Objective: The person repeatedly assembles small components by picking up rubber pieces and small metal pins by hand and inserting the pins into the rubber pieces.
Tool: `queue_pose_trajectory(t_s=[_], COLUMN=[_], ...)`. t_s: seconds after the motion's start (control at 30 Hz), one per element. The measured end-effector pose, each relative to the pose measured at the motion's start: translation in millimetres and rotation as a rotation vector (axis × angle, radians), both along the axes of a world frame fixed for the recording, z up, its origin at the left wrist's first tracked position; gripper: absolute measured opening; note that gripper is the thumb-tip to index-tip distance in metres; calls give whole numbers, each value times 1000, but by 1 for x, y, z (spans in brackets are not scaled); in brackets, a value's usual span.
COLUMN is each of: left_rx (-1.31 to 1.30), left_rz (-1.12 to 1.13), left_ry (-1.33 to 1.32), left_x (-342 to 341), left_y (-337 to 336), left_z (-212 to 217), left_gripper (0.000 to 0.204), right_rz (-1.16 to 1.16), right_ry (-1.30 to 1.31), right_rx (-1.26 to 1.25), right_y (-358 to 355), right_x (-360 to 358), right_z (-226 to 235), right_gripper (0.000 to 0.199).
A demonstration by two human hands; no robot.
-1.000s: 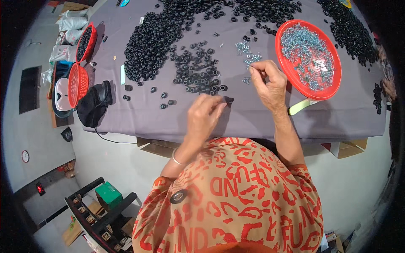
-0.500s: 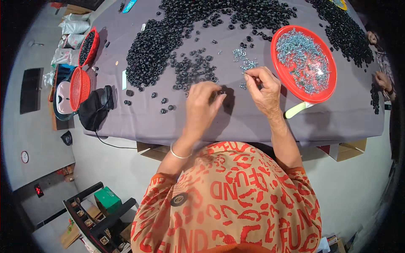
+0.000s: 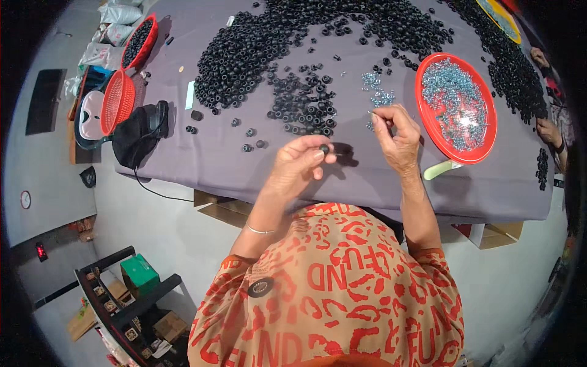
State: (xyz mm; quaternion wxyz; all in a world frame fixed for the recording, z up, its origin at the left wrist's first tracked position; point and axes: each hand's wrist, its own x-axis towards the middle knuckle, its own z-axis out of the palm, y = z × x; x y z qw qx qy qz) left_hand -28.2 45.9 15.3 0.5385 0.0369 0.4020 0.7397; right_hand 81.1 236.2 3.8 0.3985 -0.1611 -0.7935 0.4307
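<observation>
My left hand [image 3: 295,162] is closed in a pinch on a small round black plastic knob [image 3: 324,148], just on the near side of a loose group of similar black knobs [image 3: 301,101]. To the right, the thumb and forefinger of my right hand [image 3: 400,137] are pressed together, with a tiny bright metal piece [image 3: 371,112] at their tips. Beyond those fingertips lie loose silvery metal pieces [image 3: 380,96], too small to name exactly. A red round plate [image 3: 422,92] holding many more such pieces is just right of my right hand.
A large heap of black knobs [image 3: 226,76] spreads across the far side of the purple-grey tablecloth [image 3: 214,168]. A pale green handle [image 3: 437,170] lies below the plate. Red baskets [image 3: 118,104] and a black bag [image 3: 136,137] are at left. Another person's hand [image 3: 548,131] is at far right.
My left hand has drawn back from the loose knobs and turned, and the black knob in its pinch now shows. My right hand keeps its pinch beside the metal pieces. The whole view has shifted slightly.
</observation>
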Motion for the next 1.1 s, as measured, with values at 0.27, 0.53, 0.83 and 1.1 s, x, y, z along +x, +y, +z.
queue_pose_trajectory(t_s=[0.27,0.53,0.83,1.1], left_rx=[85,181,213,73], left_rz=[-15,41,41,40], left_ry=[-51,-417,-368,-138], left_x=[-4,5,16,16], left_y=[-16,-13,-13,-18], left_z=[-6,-4,-12,-10], left_gripper=[21,15,18,22], right_rz=[65,371,341,324], right_ry=[3,-65,-84,-126], right_rx=[-58,-100,29,47], right_y=[-10,-47,-59,-62], right_x=[-2,5,7,9], right_z=[-2,39,35,29], right_gripper=[7,9,11,13])
